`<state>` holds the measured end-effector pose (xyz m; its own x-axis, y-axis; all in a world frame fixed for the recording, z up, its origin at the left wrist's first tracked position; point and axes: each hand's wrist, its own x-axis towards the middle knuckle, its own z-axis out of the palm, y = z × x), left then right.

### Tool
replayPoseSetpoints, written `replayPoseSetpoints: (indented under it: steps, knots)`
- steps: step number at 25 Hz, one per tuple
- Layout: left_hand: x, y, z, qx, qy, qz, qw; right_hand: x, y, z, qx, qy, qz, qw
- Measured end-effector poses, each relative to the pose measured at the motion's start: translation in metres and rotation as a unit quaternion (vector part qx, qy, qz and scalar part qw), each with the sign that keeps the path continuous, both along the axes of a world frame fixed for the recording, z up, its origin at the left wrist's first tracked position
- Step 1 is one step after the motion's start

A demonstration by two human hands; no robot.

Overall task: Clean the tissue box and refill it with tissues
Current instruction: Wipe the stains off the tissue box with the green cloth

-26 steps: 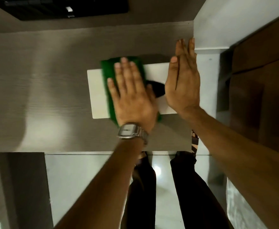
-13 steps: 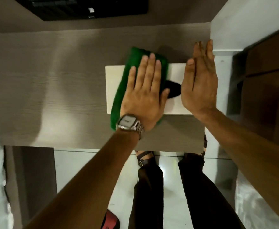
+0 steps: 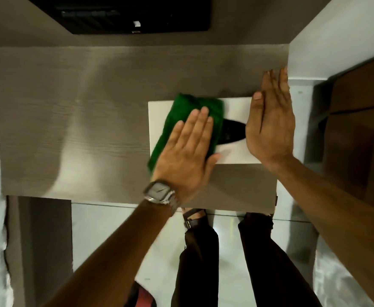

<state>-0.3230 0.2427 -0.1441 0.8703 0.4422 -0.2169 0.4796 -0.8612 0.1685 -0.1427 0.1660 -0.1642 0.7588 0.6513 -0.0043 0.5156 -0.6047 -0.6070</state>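
Seen from above: white tissue box (image 3: pixel 234 155) lying flat on a grey wood-grain table (image 3: pixel 75 129), toward the 3 o'clock end. Left hand (image 3: pixel 187 149), fingers flat and spread, gripping nothing, pressing a green cloth (image 3: pixel 188 111) onto the box's 9 o'clock half. Right hand (image 3: pixel 270 127), flat and unclenched, set edge-on against the box's 3 o'clock end. Dark oval slot (image 3: pixel 231 132) visible between both hands. Silver wristwatch (image 3: pixel 159 192) on the left wrist.

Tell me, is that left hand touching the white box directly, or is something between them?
A folded green cloth lies between the left hand and the top of the tissue box; the flat palm presses on it. The right hand rests against the box's right end with nothing visible between.
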Motion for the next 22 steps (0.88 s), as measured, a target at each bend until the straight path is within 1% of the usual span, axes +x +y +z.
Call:
replayPoseSetpoints:
  steps: [1, 2, 4, 5, 6, 7, 8, 9, 10, 11, 12, 13, 14, 15, 16, 18, 19, 20, 22]
  knots:
    - [-0.014, 0.013, 0.000, 0.008, 0.009, 0.022, 1.000, 0.000, -0.001, 0.000, 0.002, 0.002, -0.001, 1.000]
    - [-0.016, 0.028, 0.000, 0.022, 0.015, 0.074, 0.997, -0.001, -0.001, 0.000, 0.002, 0.003, -0.003, 1.000]
    - [0.017, 0.050, -0.004, 0.058, 0.013, 0.196, 0.979, 0.000, -0.001, -0.002, -0.004, -0.007, -0.010, 1.000]
    - [0.040, 0.050, -0.001, 0.063, 0.012, 0.218, 0.974, 0.000, 0.001, -0.003, -0.005, -0.009, -0.010, 1.000]
    - [0.053, 0.040, 0.001, 0.051, 0.003, 0.204, 0.978, -0.001, 0.002, -0.004, -0.003, -0.008, -0.009, 1.000]
    - [0.054, 0.025, 0.001, 0.031, -0.003, 0.159, 0.987, 0.000, 0.001, -0.004, -0.002, -0.007, -0.007, 1.000]
    - [0.038, 0.009, -0.001, 0.026, -0.002, 0.093, 0.995, 0.000, 0.000, -0.003, -0.003, -0.003, -0.001, 1.000]
    - [0.012, -0.001, 0.005, 0.013, 0.011, 0.050, 0.999, 0.001, 0.000, -0.002, -0.005, 0.001, 0.012, 1.000]
    - [-0.014, 0.003, 0.008, 0.008, 0.024, 0.037, 0.999, 0.001, 0.000, 0.000, -0.008, 0.004, 0.022, 1.000]
    - [-0.028, 0.016, 0.008, 0.008, 0.029, 0.051, 0.998, 0.001, -0.001, 0.001, -0.013, 0.005, 0.024, 1.000]
    - [-0.024, 0.032, 0.006, 0.022, 0.029, 0.110, 0.993, 0.000, -0.001, 0.000, -0.018, 0.005, 0.021, 1.000]
    - [-0.007, 0.047, 0.003, 0.039, 0.024, 0.189, 0.981, -0.002, 0.000, -0.002, -0.021, 0.000, 0.013, 1.000]
    - [0.023, 0.053, 0.002, 0.042, 0.015, 0.239, 0.970, -0.001, 0.002, -0.004, -0.022, -0.009, 0.006, 1.000]
    - [0.046, 0.042, 0.002, 0.032, 0.001, 0.239, 0.971, 0.000, 0.003, -0.005, -0.024, -0.018, 0.004, 1.000]
    - [0.056, 0.021, 0.004, 0.027, -0.009, 0.199, 0.980, 0.000, 0.004, -0.004, -0.028, -0.023, 0.006, 0.999]
    - [0.028, -0.025, 0.003, 0.003, -0.010, 0.075, 0.997, -0.001, 0.004, -0.001, -0.034, -0.024, 0.015, 0.999]
    - [0.001, -0.031, 0.007, -0.006, 0.011, 0.050, 0.999, -0.002, 0.003, 0.000, -0.034, -0.019, 0.016, 0.999]
    - [-0.017, -0.018, 0.007, -0.001, 0.013, 0.056, 0.998, -0.002, 0.003, -0.001, -0.030, -0.017, 0.016, 0.999]
    - [-0.013, 0.017, 0.001, 0.039, -0.001, 0.142, 0.989, -0.001, 0.003, -0.005, -0.028, -0.022, 0.006, 0.999]
